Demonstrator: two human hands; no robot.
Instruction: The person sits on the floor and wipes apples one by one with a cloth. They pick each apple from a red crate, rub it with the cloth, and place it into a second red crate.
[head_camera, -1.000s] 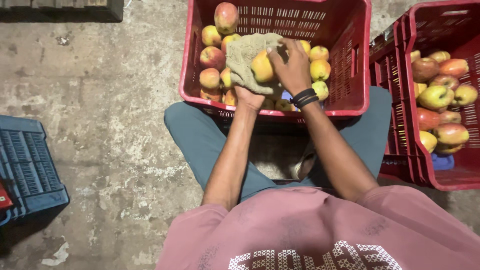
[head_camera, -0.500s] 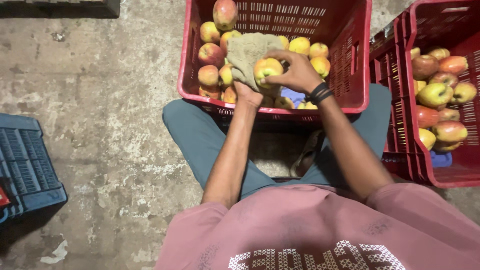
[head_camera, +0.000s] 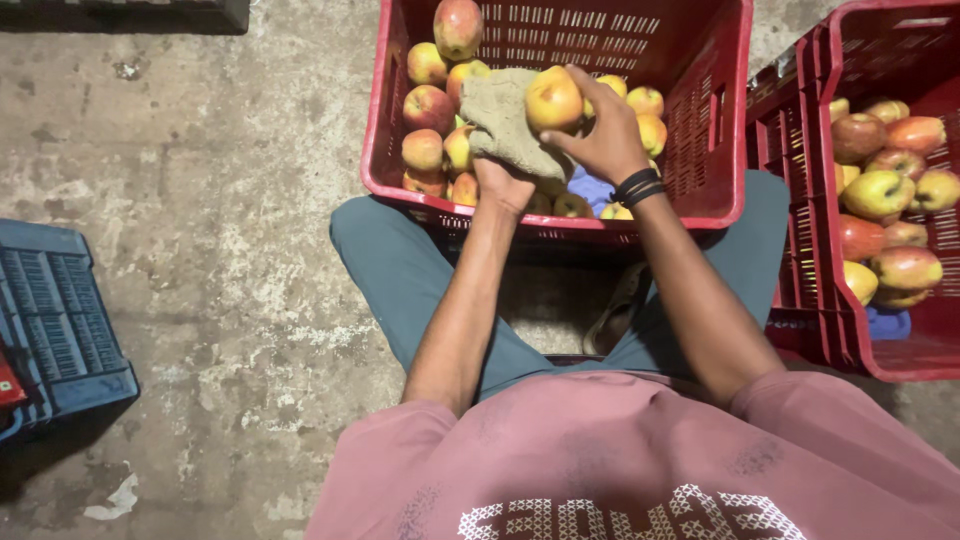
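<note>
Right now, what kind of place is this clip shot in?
Probably a fruit sorting or packing spot, perhaps a market storeroom. A person sits on a rough concrete floor between two red plastic crates of apples; the right hand holds one apple against a cloth in the left hand.

A stained concrete floor carries two red crates and a blue crate.
</note>
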